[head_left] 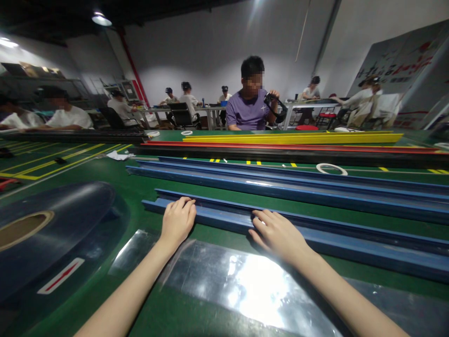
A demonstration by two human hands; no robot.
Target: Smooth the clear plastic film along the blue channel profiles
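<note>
A long blue channel-shaped profile (224, 220) lies on the green tabletop in front of me, running off to the right. Near its left end, my left hand (178, 221) is closed over it, fingers reaching into the groove. My right hand (277, 231) grips the same profile further right, its fingers over the near wall and its thumb on the near side. Below my hands a strip of clear plastic film (196, 267) lies flat, shining under the light. Behind the gripped piece rest more blue profiles (280, 187).
A large roll of clear film (80, 206) stands at the left. Further back lie black-and-red profiles (298, 152), yellow profiles (291, 138) and a white tape ring (331, 169). Across the table a person in a purple shirt (247, 110) holds a dark object. Several others sit behind.
</note>
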